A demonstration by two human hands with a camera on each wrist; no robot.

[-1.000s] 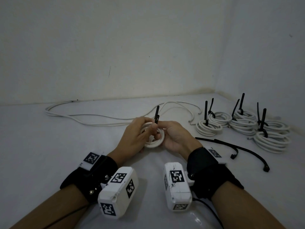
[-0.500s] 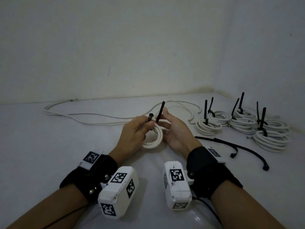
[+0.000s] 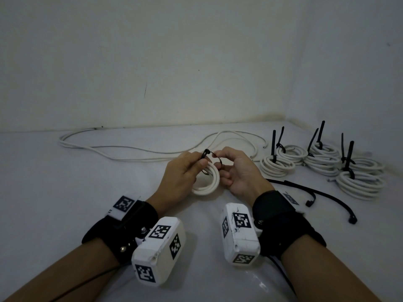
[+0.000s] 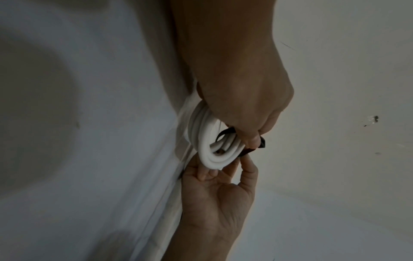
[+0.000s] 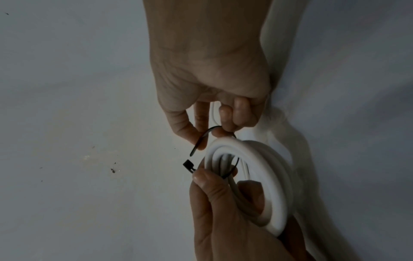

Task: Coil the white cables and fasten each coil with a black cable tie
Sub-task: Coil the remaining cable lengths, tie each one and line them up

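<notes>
A small white cable coil [image 3: 206,184] stands tilted on the table between my hands. My left hand [image 3: 199,162] grips the coil with fingers through it, and its thumb presses the black cable tie [image 3: 205,152] near its square head [image 5: 188,165]. The tie passes through the coil [image 5: 274,176]. My right hand [image 3: 218,159] pinches the tie's tail [image 5: 201,139] between thumb and forefinger and bends it in an arc over the coil. The tail tip and the head are a little apart. In the left wrist view the coil [image 4: 205,141] hangs under my left hand [image 4: 252,139].
Long loose white cables [image 3: 130,149] lie along the back wall. Several tied coils [image 3: 277,167] with upright tie tails sit at the right near the side wall. Two loose black ties [image 3: 327,194] lie on the table right of my right wrist.
The tie's tail stood straight up before; my right hand has bent it over into an arc toward the head. The coil has tipped up and my left thumb now shows the head.
</notes>
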